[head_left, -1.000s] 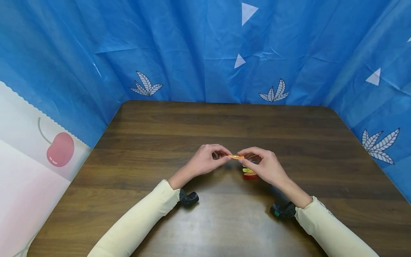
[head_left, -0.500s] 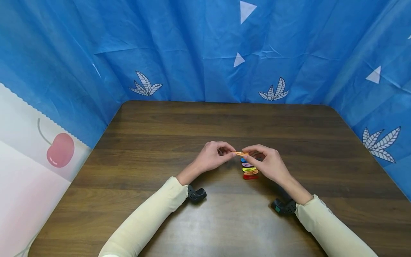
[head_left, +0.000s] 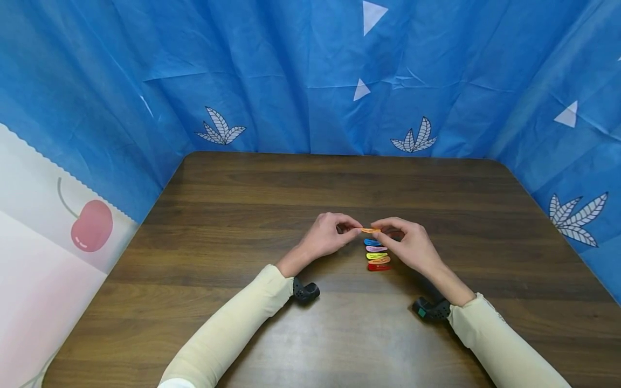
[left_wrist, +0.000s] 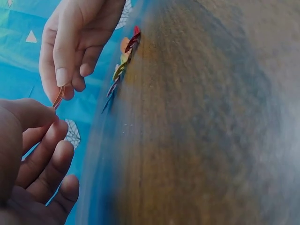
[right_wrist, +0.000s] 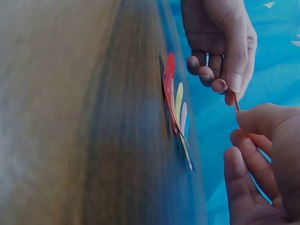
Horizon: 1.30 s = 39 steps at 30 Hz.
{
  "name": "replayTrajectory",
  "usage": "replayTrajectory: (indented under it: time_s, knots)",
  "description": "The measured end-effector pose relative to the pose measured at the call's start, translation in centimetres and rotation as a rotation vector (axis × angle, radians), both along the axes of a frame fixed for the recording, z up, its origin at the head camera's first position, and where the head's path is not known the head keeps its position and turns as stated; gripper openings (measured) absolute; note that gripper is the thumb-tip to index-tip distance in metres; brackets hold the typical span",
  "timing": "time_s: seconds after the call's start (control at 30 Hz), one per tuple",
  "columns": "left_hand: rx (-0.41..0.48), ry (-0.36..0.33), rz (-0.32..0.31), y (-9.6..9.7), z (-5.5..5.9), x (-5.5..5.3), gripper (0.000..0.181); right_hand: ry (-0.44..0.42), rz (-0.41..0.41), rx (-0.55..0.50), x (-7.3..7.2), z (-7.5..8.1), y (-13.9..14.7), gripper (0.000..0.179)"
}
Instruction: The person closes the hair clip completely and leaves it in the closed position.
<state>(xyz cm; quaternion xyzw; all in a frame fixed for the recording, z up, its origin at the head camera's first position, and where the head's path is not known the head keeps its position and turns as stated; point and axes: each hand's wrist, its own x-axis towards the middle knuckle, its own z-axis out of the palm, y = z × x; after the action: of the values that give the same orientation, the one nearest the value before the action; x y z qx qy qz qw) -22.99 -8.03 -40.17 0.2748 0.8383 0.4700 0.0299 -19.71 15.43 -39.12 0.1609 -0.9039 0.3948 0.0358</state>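
Between my two hands is an orange snap hair clip (head_left: pixel 370 230), held above the table. My left hand (head_left: pixel 326 236) pinches its left end with thumb and index finger; my right hand (head_left: pixel 412 245) pinches the right end. In the right wrist view, the orange clip (right_wrist: pixel 236 102) shows as a thin strip between the fingertips. Just nearer than the hands, several more snap clips lie in a column: a blue clip (head_left: pixel 372 242), a pale purple clip (head_left: pixel 375 249), a yellow clip (head_left: pixel 376 256), a second orange clip (head_left: pixel 380 260) and a red clip (head_left: pixel 378 268).
The brown wooden table (head_left: pixel 271 183) reaches back to a blue curtain (head_left: pixel 291 75). A white cloth with a cherry print (head_left: pixel 92 226) hangs at the left. Each wrist wears a black camera mount (head_left: pixel 305 292).
Both hands have moved slightly right and away with the orange clip, the left hand more. The clip column, partly covered by the right hand earlier, now shows fully.
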Motion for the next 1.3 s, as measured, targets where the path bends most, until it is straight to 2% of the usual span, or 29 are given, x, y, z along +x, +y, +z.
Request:
replayTrajectory:
  time_s: [0.2, 0.47, 0.63, 0.8, 0.97, 1.3]
  knots:
    - [-0.063, 0.030, 0.014, 0.8, -0.2, -0.1, 0.014, -0.013, -0.009, 0.041, -0.5, -0.3, 0.6, 0.024]
    - [-0.096, 0.062, 0.018, 1.8, -0.6, -0.3, 0.011, 0.001, -0.011, 0.102, -0.6, -0.6, 1.1, 0.021]
    - [-0.131, 0.089, 0.014, 2.1, -0.9, -0.5, 0.011, -0.002, -0.005, 0.115, -0.7, -0.9, 1.3, 0.020]
    - [-0.128, 0.096, 0.007, 2.3, -1.0, -0.6, 0.011, -0.012, -0.002, 0.116, -0.7, -1.0, 1.3, 0.019]
    - [-0.143, 0.104, -0.009, 2.3, -1.1, -0.5, 0.012, -0.026, 0.007, 0.123, -0.6, -1.0, 1.4, 0.020]
    - [-0.234, 0.128, -0.060, 2.3, -1.0, -0.7, 0.019, -0.003, 0.065, 0.140, -0.2, -0.7, 1.5, 0.017]
